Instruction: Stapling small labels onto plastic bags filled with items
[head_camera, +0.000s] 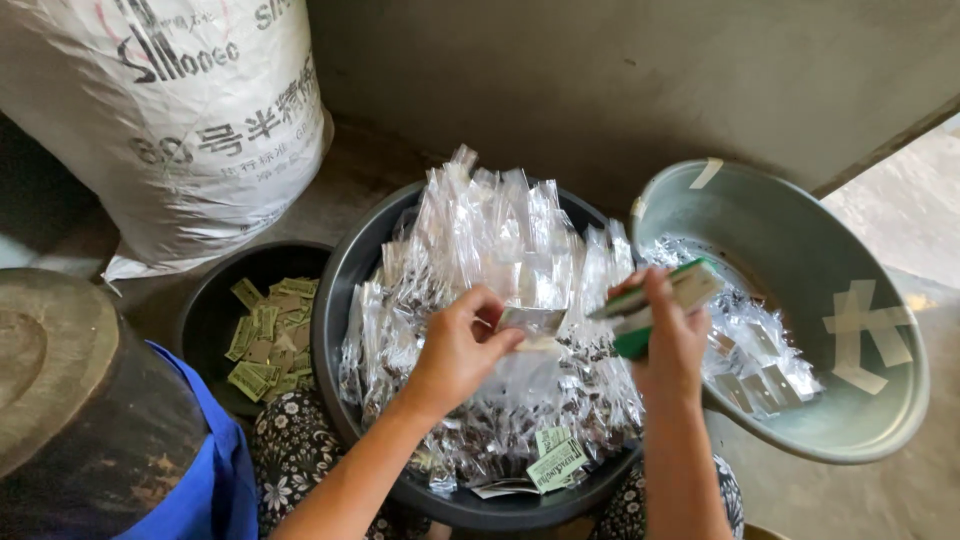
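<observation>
My left hand pinches a small clear packet over the middle of the black basin. My right hand, just right of the packet, grips green-edged labels; packet's long axis points at them.

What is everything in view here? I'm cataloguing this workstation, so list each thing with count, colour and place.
black basin: one, centre, heaped with clear packets
clear packets: many, in both large basins
grey basin: one, right, tilted
small black tub: one, left
green slips: many, in small tub
white sack: one, upper left
round dark block: one, lower left
blue cloth: one, beside block
left hand: pinching one packet
right hand: holding green-and-white stack
</observation>
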